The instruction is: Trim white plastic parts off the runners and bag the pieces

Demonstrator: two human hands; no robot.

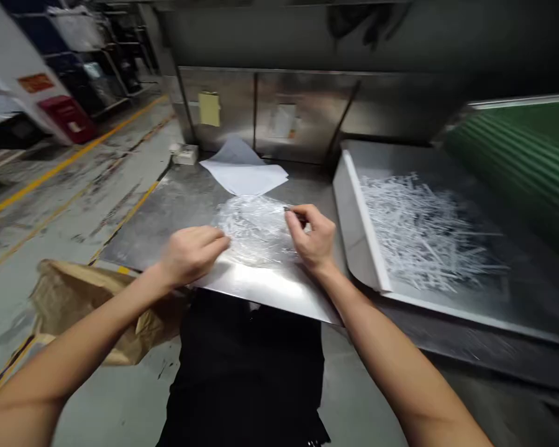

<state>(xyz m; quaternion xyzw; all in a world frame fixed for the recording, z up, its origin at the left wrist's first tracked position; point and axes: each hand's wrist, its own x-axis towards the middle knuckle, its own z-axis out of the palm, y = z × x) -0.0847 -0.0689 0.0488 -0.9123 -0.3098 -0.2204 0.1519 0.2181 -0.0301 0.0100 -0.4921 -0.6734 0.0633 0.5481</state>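
A clear plastic bag (256, 233) lies crinkled on the metal table in front of me, with thin whitish pieces showing inside. My left hand (193, 253) is closed, thumb and fingers pinching the bag's left edge. At its upper right edge my right hand (311, 234) is also closed in a pinch on the plastic. A small dark spot shows at the right fingertips; I cannot make out what it is. Just behind the bag rest white sheets (242, 174), one corner curled up.
On the right, a white-walled tray (361, 223) holds a heap of thin white plastic pieces (423, 236), beside a green ribbed conveyor belt (522, 149). A brown paper sack (74, 298) stands open at lower left. A small white box (185, 154) sits at the table's back left corner.
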